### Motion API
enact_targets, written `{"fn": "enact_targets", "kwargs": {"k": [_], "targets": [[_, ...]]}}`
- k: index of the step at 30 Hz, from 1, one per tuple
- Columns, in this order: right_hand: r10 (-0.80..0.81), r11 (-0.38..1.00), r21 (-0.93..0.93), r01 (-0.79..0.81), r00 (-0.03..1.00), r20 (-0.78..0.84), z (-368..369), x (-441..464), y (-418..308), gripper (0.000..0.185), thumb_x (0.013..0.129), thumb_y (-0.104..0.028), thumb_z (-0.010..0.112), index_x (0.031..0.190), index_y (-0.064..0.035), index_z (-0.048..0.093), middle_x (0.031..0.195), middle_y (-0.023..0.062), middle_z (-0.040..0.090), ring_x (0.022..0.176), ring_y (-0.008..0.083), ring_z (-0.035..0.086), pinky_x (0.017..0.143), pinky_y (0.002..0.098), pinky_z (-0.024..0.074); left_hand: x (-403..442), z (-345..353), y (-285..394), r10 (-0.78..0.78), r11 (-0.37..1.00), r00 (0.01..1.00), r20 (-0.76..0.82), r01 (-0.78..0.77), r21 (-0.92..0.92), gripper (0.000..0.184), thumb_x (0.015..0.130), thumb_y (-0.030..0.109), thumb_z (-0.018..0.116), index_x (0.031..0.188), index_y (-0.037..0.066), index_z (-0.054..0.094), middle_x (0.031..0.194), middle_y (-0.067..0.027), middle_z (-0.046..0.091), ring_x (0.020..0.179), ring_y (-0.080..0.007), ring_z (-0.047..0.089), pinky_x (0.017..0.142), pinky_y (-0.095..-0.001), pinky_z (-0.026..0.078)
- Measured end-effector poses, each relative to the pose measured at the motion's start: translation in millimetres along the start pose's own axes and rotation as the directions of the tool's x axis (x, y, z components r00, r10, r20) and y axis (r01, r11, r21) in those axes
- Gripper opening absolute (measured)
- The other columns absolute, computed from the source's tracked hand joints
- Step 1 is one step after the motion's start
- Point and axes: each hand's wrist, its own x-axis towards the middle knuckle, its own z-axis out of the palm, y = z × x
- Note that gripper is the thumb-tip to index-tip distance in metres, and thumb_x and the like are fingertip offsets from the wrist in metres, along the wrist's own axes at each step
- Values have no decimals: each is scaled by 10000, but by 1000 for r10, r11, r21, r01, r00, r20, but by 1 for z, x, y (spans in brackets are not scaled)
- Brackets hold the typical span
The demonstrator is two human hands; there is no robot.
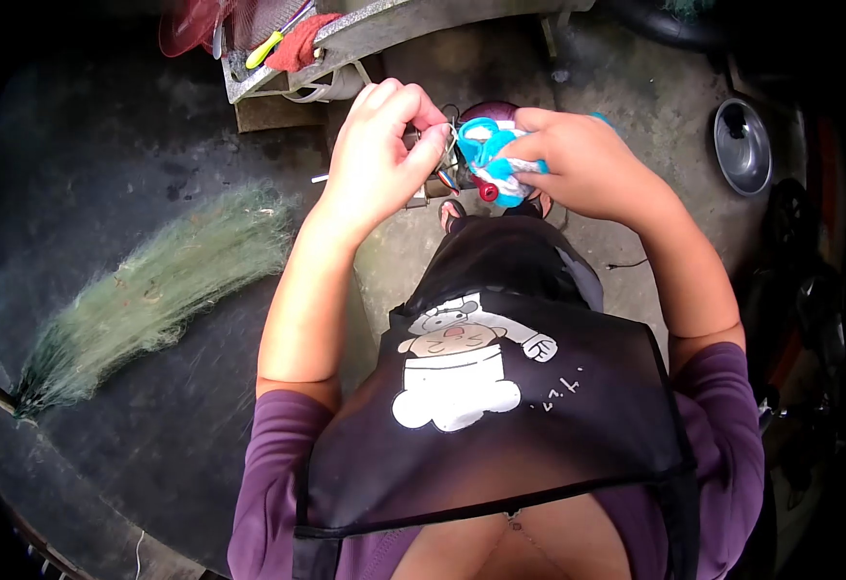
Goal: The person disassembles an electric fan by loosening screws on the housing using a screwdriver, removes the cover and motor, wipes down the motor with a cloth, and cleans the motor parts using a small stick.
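Note:
My right hand grips a bunched blue-and-white cloth in front of my body, its fingers wrapped over the right side. Left of the cloth, my left hand is closed in a pinch, thumb against forefinger. A thin pale strand shows at those fingertips, but I cannot make out what it belongs to. Just under the cloth is a small red round piece. Behind and below both hands, a cluttered small metal object with coloured strips is partly hidden.
A bundle of green netting lies on the dark surface at left. At the top, a grey ledge bears a red cloth and a yellow-handled tool. A metal bowl sits at right. My feet are below.

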Motion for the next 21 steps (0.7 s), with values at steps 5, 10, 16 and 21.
{"fn": "enact_targets", "kwargs": {"k": [5,10,16,21], "targets": [[153,978,121,-169,980,129,36,-42,51,177,842,-219,693,983,-119,732,920,138,615,905,333,628,769,419,497,-3,-4,-6,-78,997,996,-45,78,-1,111,800,49,714,848,26,617,798,-52,568,788,-194,531,726,-316,442],[504,847,319,-426,835,-223,65,-77,51,273,860,-215,699,1124,-147,722,948,141,606,911,321,615,807,379,500,-4,-7,-1,-58,998,998,-20,58,-36,115,827,79,723,897,30,647,846,-44,605,834,-197,550,765,-306,450],[575,77,994,73,812,-104,70,-46,25,359,1020,-353,554,1140,-24,634,977,38,670,821,98,632,711,269,527,-10,3,6,-90,991,992,-92,99,95,101,865,71,695,920,5,642,857,-72,613,774,-177,578,725,-292,477],[351,731,682,13,850,-392,166,-17,6,364,955,-231,639,1216,21,614,1207,162,620,1050,261,619,941,346,479,-10,7,5,-124,982,983,-132,141,127,77,880,50,672,912,-6,630,855,-73,604,779,-160,579,731,-283,476]]}}
